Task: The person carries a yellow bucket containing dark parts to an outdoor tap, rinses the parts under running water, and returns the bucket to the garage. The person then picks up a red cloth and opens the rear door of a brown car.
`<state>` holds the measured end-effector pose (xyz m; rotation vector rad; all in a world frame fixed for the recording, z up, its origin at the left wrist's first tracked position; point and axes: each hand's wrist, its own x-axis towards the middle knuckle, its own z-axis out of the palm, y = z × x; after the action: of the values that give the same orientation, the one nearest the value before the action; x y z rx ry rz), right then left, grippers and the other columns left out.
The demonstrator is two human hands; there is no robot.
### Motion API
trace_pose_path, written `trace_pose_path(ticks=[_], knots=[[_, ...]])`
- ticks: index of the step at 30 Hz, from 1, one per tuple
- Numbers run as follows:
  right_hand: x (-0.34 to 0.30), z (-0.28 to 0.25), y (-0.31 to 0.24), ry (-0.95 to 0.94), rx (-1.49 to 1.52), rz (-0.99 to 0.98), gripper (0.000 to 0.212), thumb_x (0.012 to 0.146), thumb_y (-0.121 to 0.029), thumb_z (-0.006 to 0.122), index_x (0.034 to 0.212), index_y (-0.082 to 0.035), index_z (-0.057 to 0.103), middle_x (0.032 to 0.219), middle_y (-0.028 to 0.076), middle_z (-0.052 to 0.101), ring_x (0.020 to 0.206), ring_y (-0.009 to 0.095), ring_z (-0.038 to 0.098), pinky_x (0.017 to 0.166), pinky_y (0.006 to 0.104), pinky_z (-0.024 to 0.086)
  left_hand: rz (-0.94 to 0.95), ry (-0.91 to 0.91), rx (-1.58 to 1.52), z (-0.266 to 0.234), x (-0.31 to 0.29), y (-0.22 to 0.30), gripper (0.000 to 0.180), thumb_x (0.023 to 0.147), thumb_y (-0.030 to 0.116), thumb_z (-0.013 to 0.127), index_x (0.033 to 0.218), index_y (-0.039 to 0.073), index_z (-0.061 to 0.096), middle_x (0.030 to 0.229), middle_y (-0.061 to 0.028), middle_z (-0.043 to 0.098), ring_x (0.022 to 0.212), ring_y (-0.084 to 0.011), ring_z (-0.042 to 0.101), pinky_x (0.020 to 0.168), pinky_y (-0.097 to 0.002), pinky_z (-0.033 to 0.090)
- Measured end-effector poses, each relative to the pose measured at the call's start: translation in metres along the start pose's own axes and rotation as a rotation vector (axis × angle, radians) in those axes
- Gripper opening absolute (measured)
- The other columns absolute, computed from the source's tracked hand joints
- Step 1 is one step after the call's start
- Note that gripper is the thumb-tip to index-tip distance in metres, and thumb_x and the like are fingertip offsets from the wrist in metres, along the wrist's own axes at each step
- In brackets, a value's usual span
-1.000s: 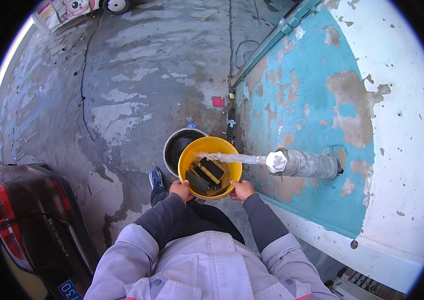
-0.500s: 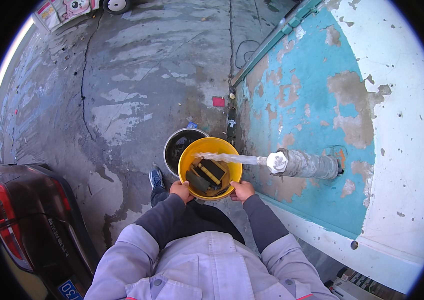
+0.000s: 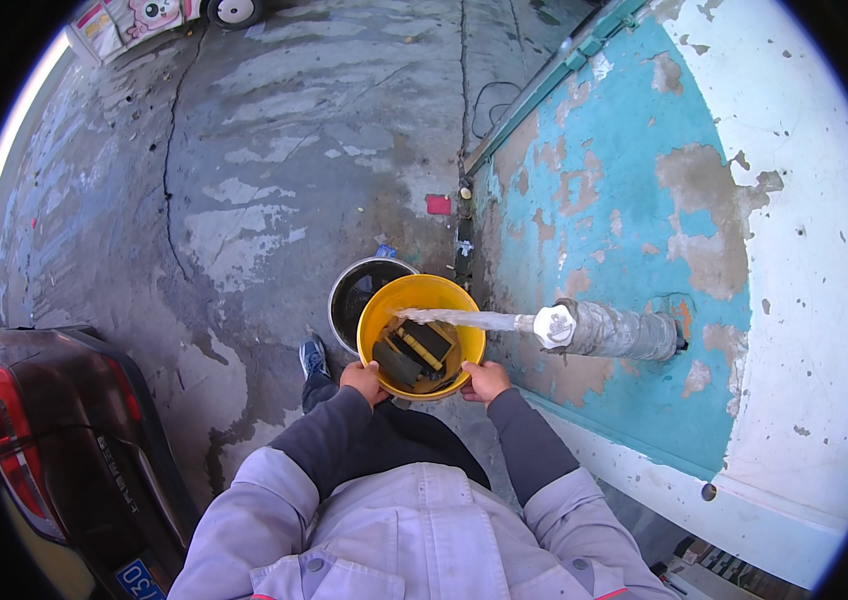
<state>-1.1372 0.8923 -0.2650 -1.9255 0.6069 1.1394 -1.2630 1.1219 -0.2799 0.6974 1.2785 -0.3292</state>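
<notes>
- Along the bottom edge lay a pale lilac-grey jacket (image 3: 424, 530), w/ dark grey undersleeves (image 3: 329, 432) reaching fwd.
- Left hand (image 3: 362, 381) gripped the near L edge of a bright yellow round bucket (image 3: 434, 290); right hand (image 3: 486, 381) gripped its near R edge.
- Bucket was btwn the hands, in front of the jacket; hung or propped, couldn't tell.
- Inside: black rectangular block (image 3: 431, 338) w/ yellow strip, nr a dark grey flat piece (image 3: 396, 362).
- Clear water stream (image 3: 474, 319) ran in from R, out of a white-knobbed tap (image 3: 553, 325) on a thick grey wrapped pipe (image 3: 624, 330).
- Blue shoe (image 3: 313, 358) showed L of bucket; round metal-rimmed basin (image 3: 332, 298), dark inside, sat partly hidden behind bucket.
- Dark brown car (image 3: 94, 420) stood well L; peeling turquoise-&-white wall (image 3: 604, 130) rose R.
- Farther off: small red scrap (image 3: 438, 205) on worn grey concrete floor (image 3: 244, 120); white-sided vehicle (image 3: 154, 15) w/ pink cartoon, top L.
</notes>
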Motion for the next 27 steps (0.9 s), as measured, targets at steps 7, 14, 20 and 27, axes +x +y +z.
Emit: trace_pose_path(ticks=[7,14,20,27], knots=[[0.0,0.0,-0.002,-0.012,0.007,-0.01,0.036,0.095,-0.033,0.064,0.113,-0.001,0.061,0.091,0.011,0.07,0.073,0.023,0.07,0.066,0.0379,0.06,-0.008,-0.044,-0.028,-0.002,0.009,-0.001,0.033,0.107,0.02,0.044,0.13,-0.002,0.052,0.115,-0.0164,0.066,0.094,-0.0289,0.071,0.081,-0.0406,0.062],[0.007,-0.003,0.001,-0.018,0.006,-0.013,0.038,0.095,-0.036,0.064,0.112,-0.002,0.062,0.094,0.01,0.07,0.075,0.022,0.069,0.068,0.0373,0.059,-0.004,-0.085,0.01,-0.001,0.008,0.002,0.036,0.109,0.022,0.035,0.135,0.0,0.048,0.128,-0.0171,0.062,0.113,-0.0343,0.065,0.102,-0.0507,0.049],[0.01,-0.004,0.006,-0.04,0.016,-0.008,0.04,0.097,-0.039,0.061,0.113,-0.002,0.062,0.092,0.011,0.07,0.076,0.022,0.069,0.07,0.0369,0.059,-0.022,-0.068,0.046,0.001,0.0,0.007,0.039,0.109,0.024,0.036,0.138,0.001,0.046,0.134,-0.0178,0.059,0.118,-0.0344,0.062,0.104,-0.0497,0.047],[0.016,-0.006,0.004,-0.049,-0.046,-0.044,0.044,0.098,-0.041,0.06,0.113,0.0,0.062,0.092,0.013,0.07,0.078,0.023,0.07,0.072,0.0375,0.059,0.003,-0.11,0.073,-0.001,0.003,0.006,0.04,0.109,0.024,0.035,0.14,-0.001,0.044,0.135,-0.0201,0.058,0.119,-0.0357,0.061,0.105,-0.0501,0.046]])
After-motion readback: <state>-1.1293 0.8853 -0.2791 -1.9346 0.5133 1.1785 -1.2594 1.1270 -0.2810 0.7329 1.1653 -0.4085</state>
